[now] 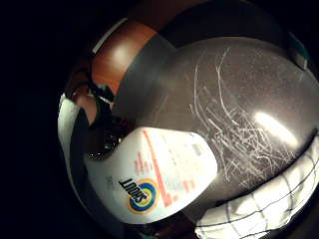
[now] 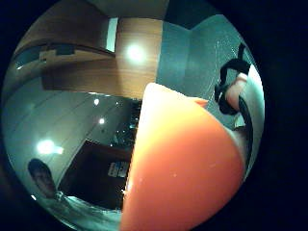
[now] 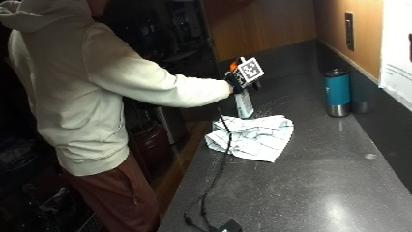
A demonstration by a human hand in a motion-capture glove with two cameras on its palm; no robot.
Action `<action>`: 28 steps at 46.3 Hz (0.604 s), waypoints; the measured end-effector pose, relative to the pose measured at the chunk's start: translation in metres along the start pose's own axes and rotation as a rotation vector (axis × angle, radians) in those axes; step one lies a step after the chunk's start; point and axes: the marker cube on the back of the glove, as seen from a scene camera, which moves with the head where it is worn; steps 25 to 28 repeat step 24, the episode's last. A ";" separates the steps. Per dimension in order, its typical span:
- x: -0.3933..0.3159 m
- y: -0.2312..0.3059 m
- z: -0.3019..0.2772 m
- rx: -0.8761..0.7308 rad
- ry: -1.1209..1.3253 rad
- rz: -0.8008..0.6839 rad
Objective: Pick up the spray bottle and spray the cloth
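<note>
In the outside view a person stands at the dark counter (image 3: 322, 183) with the gloved right hand (image 3: 235, 83) gripping the neck of a white spray bottle (image 3: 244, 105). The bottle is upright, its base at or just above the counter beside the far edge of the cloth (image 3: 256, 136). The cloth is white with thin dark checks and lies crumpled near the counter's front edge. The little finger side palm view shows the bottle's white label (image 1: 159, 179) close up, the cloth (image 1: 264, 206) beside it and the scratched counter (image 1: 234, 99). The orange spray head (image 2: 183, 168) fills the thumb side palm view.
A teal tumbler (image 3: 337, 92) and a darker cup (image 3: 360, 99) stand by the back wall to the right. A wooden wall with a dark outlet plate (image 3: 348, 24) runs behind the counter. A black cable (image 3: 215, 179) trails down over the counter's front.
</note>
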 end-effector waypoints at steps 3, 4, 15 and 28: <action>0.006 0.005 -0.008 -0.069 0.060 0.016; 0.009 0.008 -0.014 -0.098 0.079 0.024; 0.030 0.054 -0.085 -0.237 0.225 0.039; 0.010 0.081 -0.119 -0.138 0.226 0.022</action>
